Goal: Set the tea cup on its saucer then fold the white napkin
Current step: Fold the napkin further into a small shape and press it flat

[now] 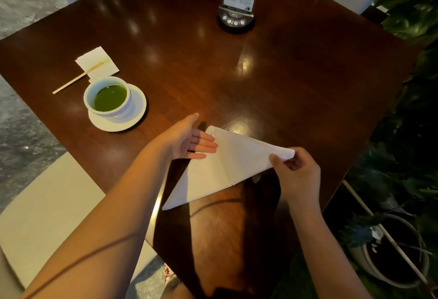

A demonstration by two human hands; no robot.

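Note:
A white tea cup (pixel 107 96) filled with green tea stands on its white saucer (pixel 132 114) at the left of the dark wooden table (pixel 237 73). The white napkin (pixel 225 168) lies near the table's front edge, folded into a triangle with creases showing. My left hand (pixel 189 141) is flat, fingers extended, its fingertips resting on the napkin's left upper part. My right hand (pixel 296 170) pinches the napkin's right corner and lifts it slightly off the table.
A small white paper square (pixel 97 63) with a wooden stirrer (pixel 71 83) across it lies behind the cup. A menu stand (pixel 237 14) on a dark base is at the back. Potted plants (pixel 398 251) crowd the right side; a pale seat (pixel 47 215) sits left.

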